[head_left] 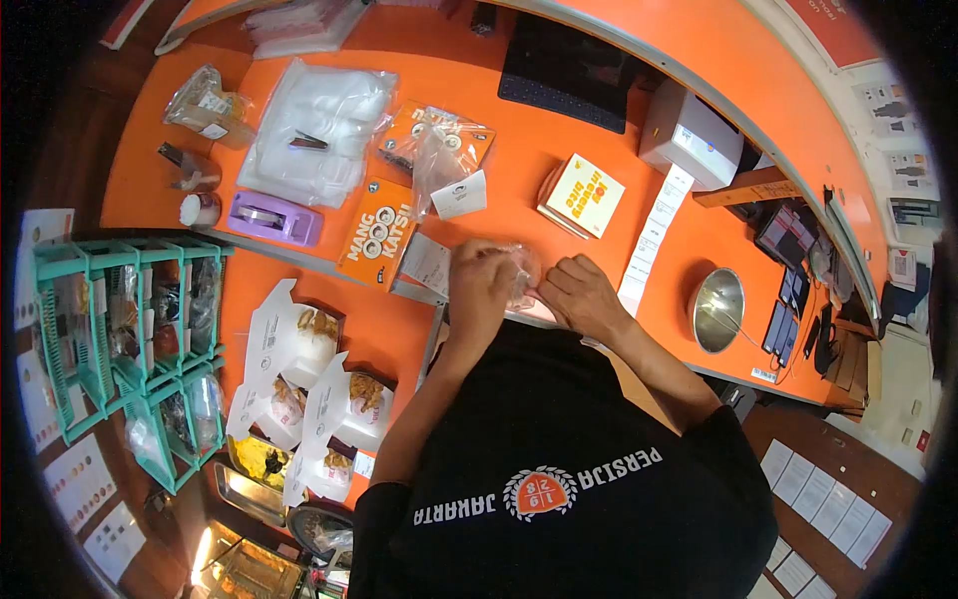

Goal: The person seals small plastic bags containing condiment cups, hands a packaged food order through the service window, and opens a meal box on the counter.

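One small clear plastic bag [523, 272] sits between our left hand [482, 280] and right hand [579, 292], near the close edge of the orange counter [534, 145]. We pinch it from both sides, the hands close together with fingers curled in; the bag is partly hidden by our grip. Just beyond our left hand we see a white paper slip [427, 264] and an orange box [377, 235] lettered "KATSU", with a purple tape dispenser [274, 220] further left. Past our right hand, a long printed paper strip [656, 238] runs from a white printer [691, 138], and a metal bowl [718, 311] stands to its right. Ahead of us lies a cream box [587, 198] reading "joy in every bite". To our left, open white takeaway boxes [267, 344] hold browned food.
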{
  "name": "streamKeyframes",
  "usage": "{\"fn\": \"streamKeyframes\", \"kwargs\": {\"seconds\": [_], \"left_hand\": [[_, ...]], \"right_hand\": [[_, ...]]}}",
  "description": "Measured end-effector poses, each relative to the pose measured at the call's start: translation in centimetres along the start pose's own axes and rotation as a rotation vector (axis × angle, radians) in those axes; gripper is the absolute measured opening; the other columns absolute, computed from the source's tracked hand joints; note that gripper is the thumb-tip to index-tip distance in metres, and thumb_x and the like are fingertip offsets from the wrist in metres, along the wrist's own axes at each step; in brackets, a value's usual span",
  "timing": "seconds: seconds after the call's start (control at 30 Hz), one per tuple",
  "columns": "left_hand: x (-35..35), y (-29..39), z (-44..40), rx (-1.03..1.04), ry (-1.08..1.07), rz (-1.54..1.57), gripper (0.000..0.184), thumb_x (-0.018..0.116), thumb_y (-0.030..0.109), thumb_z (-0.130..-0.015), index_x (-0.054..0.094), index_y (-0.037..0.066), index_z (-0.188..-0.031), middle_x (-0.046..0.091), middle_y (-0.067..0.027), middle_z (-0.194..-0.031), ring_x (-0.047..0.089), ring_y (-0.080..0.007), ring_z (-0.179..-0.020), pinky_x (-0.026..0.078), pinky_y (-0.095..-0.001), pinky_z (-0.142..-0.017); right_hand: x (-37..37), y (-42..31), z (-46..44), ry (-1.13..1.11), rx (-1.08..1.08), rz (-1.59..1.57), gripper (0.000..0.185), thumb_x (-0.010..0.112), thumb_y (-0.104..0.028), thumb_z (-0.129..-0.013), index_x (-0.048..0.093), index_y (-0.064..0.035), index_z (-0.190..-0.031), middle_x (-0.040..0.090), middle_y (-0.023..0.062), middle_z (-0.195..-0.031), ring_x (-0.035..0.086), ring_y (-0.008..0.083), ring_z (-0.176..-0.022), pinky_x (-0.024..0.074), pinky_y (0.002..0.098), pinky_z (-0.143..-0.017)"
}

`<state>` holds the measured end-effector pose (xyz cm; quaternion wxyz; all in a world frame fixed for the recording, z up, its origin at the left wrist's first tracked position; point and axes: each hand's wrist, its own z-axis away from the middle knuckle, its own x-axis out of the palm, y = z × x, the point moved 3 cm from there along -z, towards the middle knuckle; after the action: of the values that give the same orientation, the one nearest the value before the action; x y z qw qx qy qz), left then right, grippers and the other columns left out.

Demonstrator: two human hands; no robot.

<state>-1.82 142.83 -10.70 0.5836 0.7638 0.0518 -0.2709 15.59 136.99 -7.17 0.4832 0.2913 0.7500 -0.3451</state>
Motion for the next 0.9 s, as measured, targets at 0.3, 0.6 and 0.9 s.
{"fn": "streamKeyframes", "kwargs": {"seconds": [0.3, 0.6, 0.9], "left_hand": [[-2.0, -5.5, -0.5, -0.148, 0.249, 0.107, 0.016, 0.073, 0.012, -0.094, 0.074, -0.004, -0.092, 0.068, -0.0149, -0.093, 0.066, -0.0261, -0.082, 0.051, -0.0355, -0.073], [0.1, -5.0, 0.8, -0.272, -0.193, 0.595, 0.011, 0.075, 0.012, -0.096, 0.073, 0.000, -0.097, 0.074, -0.0043, -0.091, 0.066, -0.0091, -0.083, 0.055, -0.0302, -0.075], [0.4, -7.1, -0.1, 0.063, -0.189, 0.675, 0.014, 0.075, 0.000, -0.086, 0.063, 0.001, -0.094, 0.069, -0.0060, -0.089, 0.067, -0.0146, -0.087, 0.054, -0.0322, -0.076]], "right_hand": [[2.7, 2.3, 3.7, -0.038, 0.300, -0.315, 0.014, 0.072, -0.014, -0.092, 0.070, -0.0003, -0.092, 0.067, 0.0133, -0.086, 0.065, 0.0303, -0.080, 0.0523, 0.0427, -0.074], [-3.9, 5.1, -6.6, -0.232, 0.288, -0.212, 0.070, 0.081, -0.055, -0.080, 0.069, -0.0019, -0.123, 0.070, 0.0186, -0.123, 0.073, 0.0366, -0.095, 0.0579, 0.0437, -0.084], [-1.6, -8.4, -37.0, -0.205, -0.294, -0.350, 0.028, 0.073, -0.032, -0.093, 0.075, -0.0057, -0.104, 0.075, 0.0138, -0.100, 0.071, 0.0356, -0.089, 0.0555, 0.0431, -0.079]]}}
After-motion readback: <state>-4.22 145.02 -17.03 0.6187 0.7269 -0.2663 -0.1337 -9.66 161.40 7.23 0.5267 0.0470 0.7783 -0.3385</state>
